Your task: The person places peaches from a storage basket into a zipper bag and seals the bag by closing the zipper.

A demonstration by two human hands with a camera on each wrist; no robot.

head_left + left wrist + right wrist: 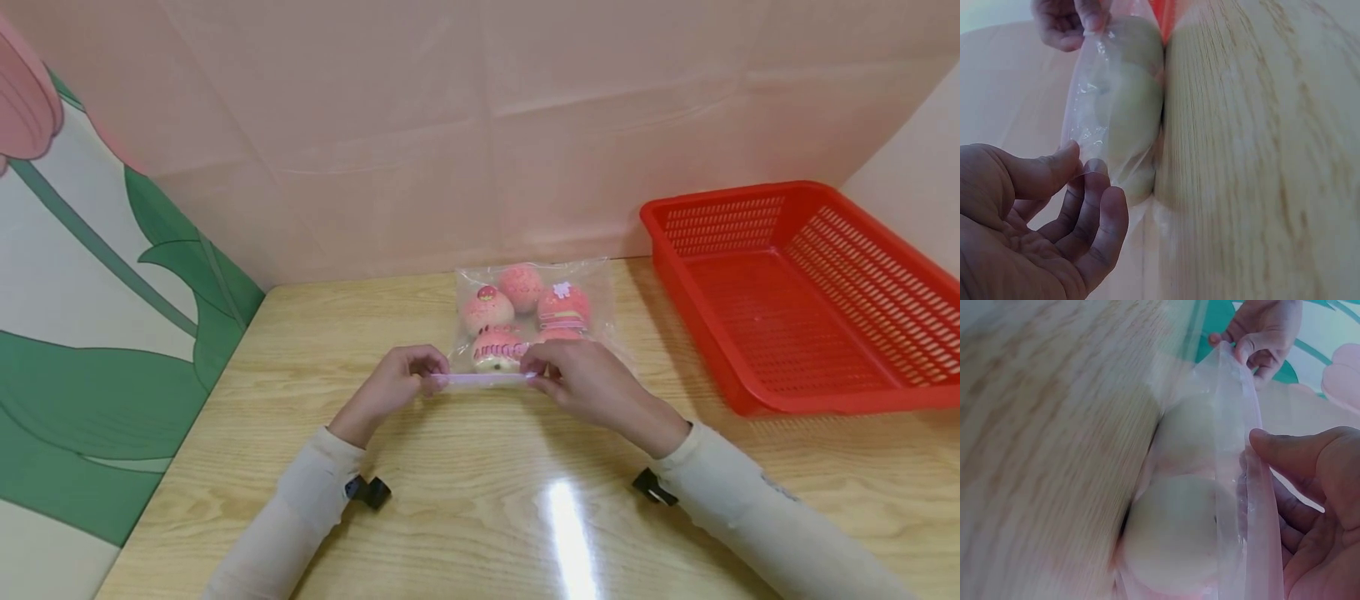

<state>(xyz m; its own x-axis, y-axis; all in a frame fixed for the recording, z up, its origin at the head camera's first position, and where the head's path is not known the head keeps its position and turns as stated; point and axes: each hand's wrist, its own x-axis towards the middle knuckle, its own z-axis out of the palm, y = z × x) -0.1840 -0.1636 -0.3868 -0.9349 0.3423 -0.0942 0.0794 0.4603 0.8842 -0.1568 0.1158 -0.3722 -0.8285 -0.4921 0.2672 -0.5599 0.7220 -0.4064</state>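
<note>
A clear plastic zip bag [483, 380] lies on the table, its pale sealing strip towards me. Inside are several round, pink-and-cream fruits [521, 287] that look like peaches. Pink printing marks the bag's front. My left hand [405, 377] pinches the left end of the strip between thumb and fingers. Further right along the same edge, my right hand [581, 377] pinches the strip and covers part of one fruit. In the left wrist view the left hand [1041, 219] holds the film by its corner. The right wrist view has the right thumb [1285, 450] against the strip.
A red plastic basket [738, 367] with slotted sides stands on the right of the wooden table [465, 500]. Pink cloth [375, 150] hangs behind the table. On the left is a wall panel [90, 392] painted with leaves.
</note>
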